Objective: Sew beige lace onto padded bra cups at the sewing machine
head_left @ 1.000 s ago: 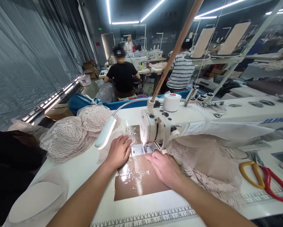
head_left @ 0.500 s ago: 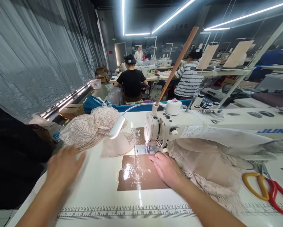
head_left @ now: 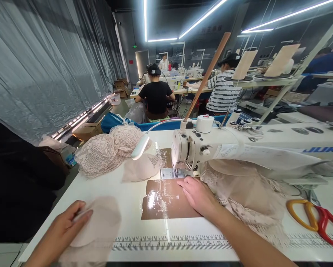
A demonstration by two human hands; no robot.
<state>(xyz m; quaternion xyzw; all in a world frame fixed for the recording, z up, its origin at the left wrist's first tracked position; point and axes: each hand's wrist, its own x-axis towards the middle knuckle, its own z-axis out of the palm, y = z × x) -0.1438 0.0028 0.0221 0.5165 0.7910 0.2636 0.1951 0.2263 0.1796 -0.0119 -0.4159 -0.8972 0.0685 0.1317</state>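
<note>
My left hand, at the front left of the table, pinches a beige fabric piece. This piece has a rounded top and sheer lower part; motion blurs it. My right hand lies with fingers stretched on the brown taped patch, just in front of the presser foot of the white sewing machine. Nothing shows in its grasp. Left of the needle lies a sheer beige cup. Behind it, lace-covered bra cups are piled up.
Beige lace fabric is bunched beneath the machine arm. Scissors with yellow and red handles lie at right. A printed ruler runs along the front edge. A small lamp leans over the cup. Other people work beyond.
My left hand has moved down and toward the front edge, and a beige fabric piece is now in it. My right hand stays on the brown patch. The camera view has shifted slightly.
</note>
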